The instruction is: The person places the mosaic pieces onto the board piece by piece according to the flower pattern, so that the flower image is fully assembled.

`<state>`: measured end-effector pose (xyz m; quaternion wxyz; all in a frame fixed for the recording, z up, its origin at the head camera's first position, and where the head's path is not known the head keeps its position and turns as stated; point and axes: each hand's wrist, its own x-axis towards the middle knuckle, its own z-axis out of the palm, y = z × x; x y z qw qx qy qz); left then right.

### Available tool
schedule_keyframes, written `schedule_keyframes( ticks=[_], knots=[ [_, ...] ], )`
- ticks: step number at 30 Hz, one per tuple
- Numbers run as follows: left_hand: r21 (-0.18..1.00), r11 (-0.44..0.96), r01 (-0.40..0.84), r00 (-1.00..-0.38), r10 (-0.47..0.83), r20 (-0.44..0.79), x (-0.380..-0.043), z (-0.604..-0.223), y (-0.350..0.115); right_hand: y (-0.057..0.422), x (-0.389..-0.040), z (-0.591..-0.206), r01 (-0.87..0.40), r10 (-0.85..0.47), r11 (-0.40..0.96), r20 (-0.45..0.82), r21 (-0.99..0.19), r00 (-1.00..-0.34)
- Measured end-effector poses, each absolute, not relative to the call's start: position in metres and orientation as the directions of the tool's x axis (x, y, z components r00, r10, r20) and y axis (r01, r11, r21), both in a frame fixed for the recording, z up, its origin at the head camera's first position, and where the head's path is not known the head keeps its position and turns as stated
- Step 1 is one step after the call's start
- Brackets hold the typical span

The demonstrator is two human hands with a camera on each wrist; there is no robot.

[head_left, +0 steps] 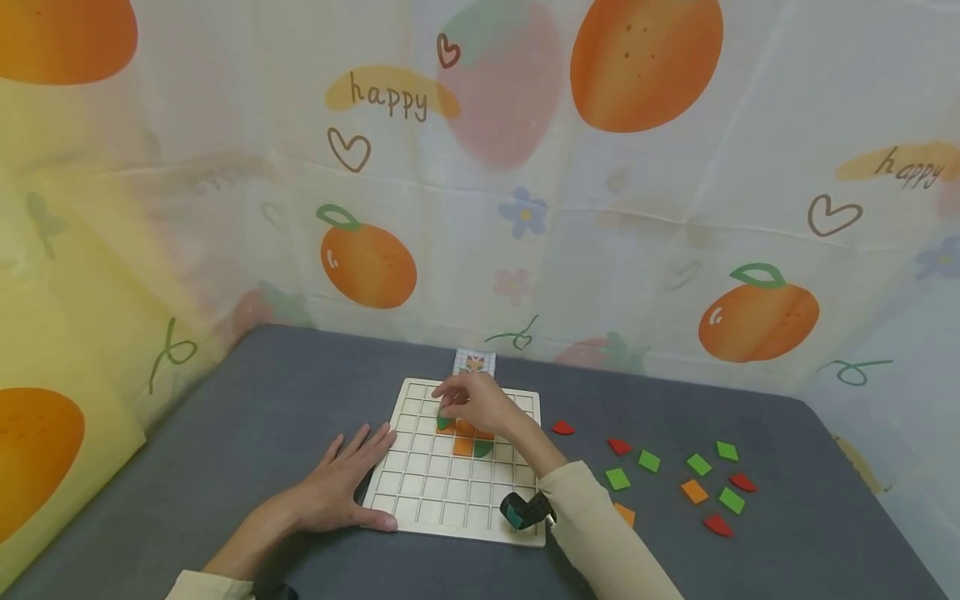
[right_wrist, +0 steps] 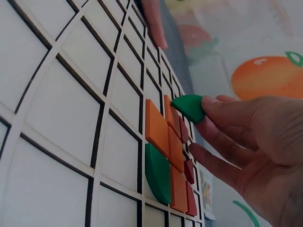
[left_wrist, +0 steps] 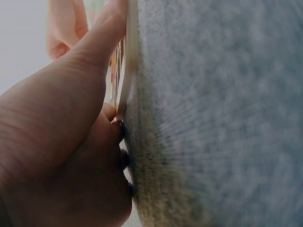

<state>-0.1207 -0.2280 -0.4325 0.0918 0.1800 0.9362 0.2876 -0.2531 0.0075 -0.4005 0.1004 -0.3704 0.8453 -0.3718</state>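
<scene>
A pale grid board (head_left: 431, 504) lies on the table. Over its far half, my right hand (head_left: 480, 402) pinches a green quarter-circle tile (right_wrist: 189, 108) between thumb and fingers. The tile is tilted close over the orange square tiles (right_wrist: 157, 124), which sit in the grid. Beside them lie a second green quarter-circle tile (right_wrist: 157, 175) and several red tiles (right_wrist: 191, 198), partly hidden in the head view by my right hand. At the board's left side rests my left hand (head_left: 341, 483), fingers spread, its fingertips at the left edge and its thumb along the near edge.
Right of the board lie loose green square tiles (head_left: 648, 461), red curved tiles (head_left: 717, 525) and orange square tiles (head_left: 694, 492). A small printed card (head_left: 474, 360) lies behind the board. A fruit-patterned cloth (head_left: 480, 192) hangs along the table's back.
</scene>
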Motion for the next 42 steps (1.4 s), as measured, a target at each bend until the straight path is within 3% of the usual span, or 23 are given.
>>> schedule_keyframes(
  ticks=[19, 42],
  knots=[
    [0.575, 0.766, 0.288, -0.917, 0.394, -0.065, -0.119, -0.432, -0.228, 0.009, -0.240, -0.395, -0.575, -0.780, 0.450, 0.012, -0.684, -0.625],
    [0.570, 0.766, 0.297, -0.919, 0.392, -0.048, -0.120, -0.433, -0.227, 0.004, -0.229, -0.404, -0.574, -0.727, 0.516, 0.029, -0.636, -0.686]
  ],
)
